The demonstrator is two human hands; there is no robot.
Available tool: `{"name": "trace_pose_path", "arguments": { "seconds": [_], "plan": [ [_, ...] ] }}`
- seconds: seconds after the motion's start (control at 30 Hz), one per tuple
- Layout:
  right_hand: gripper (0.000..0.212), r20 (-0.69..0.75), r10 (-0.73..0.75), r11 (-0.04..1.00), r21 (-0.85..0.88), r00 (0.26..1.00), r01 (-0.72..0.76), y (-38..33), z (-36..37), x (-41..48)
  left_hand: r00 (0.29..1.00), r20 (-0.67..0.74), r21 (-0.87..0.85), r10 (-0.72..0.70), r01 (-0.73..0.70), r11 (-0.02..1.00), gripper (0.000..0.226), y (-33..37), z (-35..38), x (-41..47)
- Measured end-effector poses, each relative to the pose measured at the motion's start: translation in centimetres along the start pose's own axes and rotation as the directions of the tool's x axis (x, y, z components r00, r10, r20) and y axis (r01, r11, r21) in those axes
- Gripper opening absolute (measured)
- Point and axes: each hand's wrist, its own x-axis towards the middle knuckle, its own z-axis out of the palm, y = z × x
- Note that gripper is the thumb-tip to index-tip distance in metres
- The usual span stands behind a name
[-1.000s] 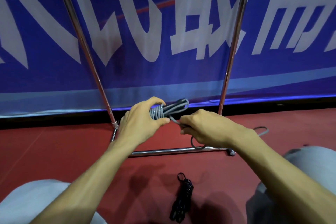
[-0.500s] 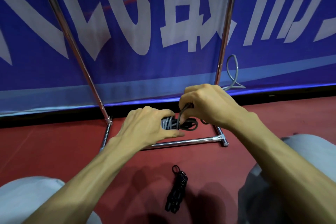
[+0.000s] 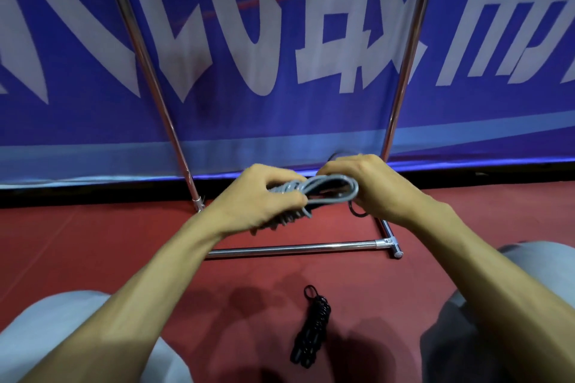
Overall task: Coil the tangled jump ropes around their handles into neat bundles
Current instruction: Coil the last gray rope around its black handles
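Our left hand (image 3: 258,199) is curling round the wound end of the grey jump rope (image 3: 329,188), and our right hand (image 3: 370,186) is gripping its looped end. We are judging the winding nearly done, with securing the tail next. A black bundle (image 3: 311,329) is lying on the floor (image 3: 93,242).

Blue banner (image 3: 280,121) behind metal rack (image 3: 292,248): one row of large white Chinese characters (image 3: 339,50), tops cut off by upper edge of view, only lower strokes showing. Rack uprights cross in front of some strokes. Middle character resembles 取 or 敢; cannot tell which. Remaining characters too cropped and blurred to read. Nothing else legible.
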Motion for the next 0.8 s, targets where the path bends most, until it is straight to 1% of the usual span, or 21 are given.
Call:
{"name": "trace_pose_path", "arguments": {
  "seconds": [0.07,0.13,0.2,0.3,0.37,0.43,0.53,0.6,0.63,0.67,0.7,0.73,0.77,0.8],
  "plan": [
    [0.019,-0.066,0.019,0.995,0.103,0.998,-0.012,-0.3,0.5,0.1,0.999,-0.037,-0.248,-0.028,0.018,0.969,0.021,-0.2,-0.6,0.3],
    [0.009,-0.092,0.102,0.983,0.161,0.991,-0.086,-0.7,0.9,0.3,0.995,-0.088,-0.376,-0.051,0.014,0.927,0.02,-0.1,-0.8,0.4],
    [0.004,-0.031,0.18,0.963,0.207,0.983,-0.17,-0.7,1.3,0.4,0.983,-0.15,-0.463,-0.101,0.02,0.886,0.021,-0.2,-0.9,0.6],
    [0.01,0.12,0.238,0.914,0.309,0.964,-0.264,-1.0,1.7,0.4,0.96,-0.207,-0.547,-0.19,0.048,0.836,0.033,-0.6,-1.1,0.9],
    [0.009,0.175,0.239,0.881,0.374,0.955,-0.289,-1.3,1.9,0.4,0.935,-0.247,-0.561,-0.255,0.077,0.824,0.03,-0.6,-1.1,1.0],
    [0.009,0.218,0.243,0.858,0.406,0.945,-0.314,-1.6,2.0,0.6,0.894,-0.299,-0.565,-0.333,0.115,0.817,0.02,-0.6,-1.2,1.1],
    [0.009,0.278,0.247,0.848,0.401,0.928,-0.346,-1.8,2.0,0.6,0.843,-0.361,-0.522,-0.398,0.171,0.836,0.015,-0.5,-0.9,1.2],
    [0.013,0.284,0.254,0.861,0.369,0.924,-0.35,-2.1,2.0,0.5,0.822,-0.398,-0.52,-0.407,0.163,0.838,0.013,-0.9,-0.7,1.5],
    [0.017,0.275,0.256,0.878,0.334,0.927,-0.342,-2.2,1.9,0.4,0.811,-0.439,-0.491,-0.387,0.144,0.859,0.014,-1.3,-0.7,1.6],
    [0.022,0.265,0.253,0.899,0.291,0.93,-0.327,-2.2,1.7,0.3,0.795,-0.508,-0.394,-0.332,0.128,0.91,0.017,-2.0,-0.8,1.9],
    [0.025,0.259,0.247,0.918,0.247,0.934,-0.311,-2.3,1.5,0.1,0.776,-0.583,-0.229,-0.241,0.127,0.965,0.021,-2.7,-1.0,2.0],
    [0.027,0.252,0.245,0.931,0.209,0.936,-0.3,-2.2,1.2,-0.1,0.759,-0.633,-0.052,-0.151,0.153,0.987,0.024,-3.2,-1.3,2.1],
    [0.028,0.239,0.245,0.94,0.177,0.939,-0.29,-2.2,0.9,-0.3,0.752,-0.654,0.092,-0.084,0.189,0.978,0.026,-3.6,-1.5,2.1],
    [0.029,0.225,0.24,0.949,0.15,0.944,-0.277,-2.2,0.5,-0.5,0.763,-0.644,0.175,-0.054,0.215,0.961,0.028,-3.6,-1.5,2.1]
  ]
}}
